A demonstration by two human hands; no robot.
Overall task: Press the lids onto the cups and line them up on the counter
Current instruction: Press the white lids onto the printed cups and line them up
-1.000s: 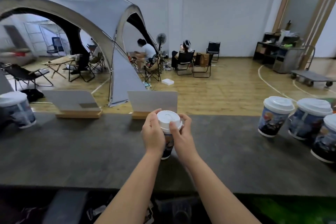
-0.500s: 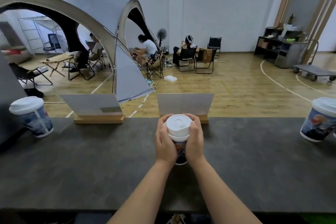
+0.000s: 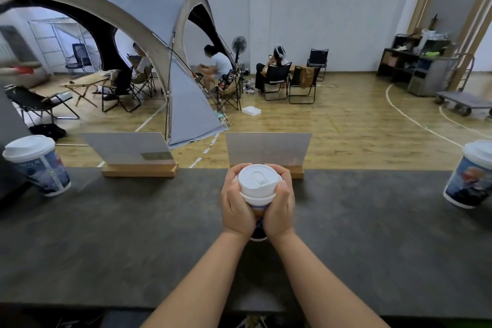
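A printed paper cup (image 3: 257, 213) with a white lid (image 3: 257, 180) stands on the dark counter (image 3: 133, 234), straight ahead of me. My left hand (image 3: 237, 202) grips its left side and my right hand (image 3: 281, 204) grips its right side, fingers curled round the cup just under the lid. Most of the cup's wall is hidden by my hands. Another lidded cup (image 3: 37, 165) stands at the counter's far left. A third lidded cup (image 3: 471, 176) stands at the far right edge of view.
Two card signs in wooden bases (image 3: 138, 154) (image 3: 267, 150) stand along the counter's back edge. Beyond the counter lie a wooden floor, a grey tent (image 3: 149, 34), folding chairs and seated people.
My view has swung left, so the cups at the right have slid mostly out of frame and the left cup has come in. Both hands stay round the same cup.
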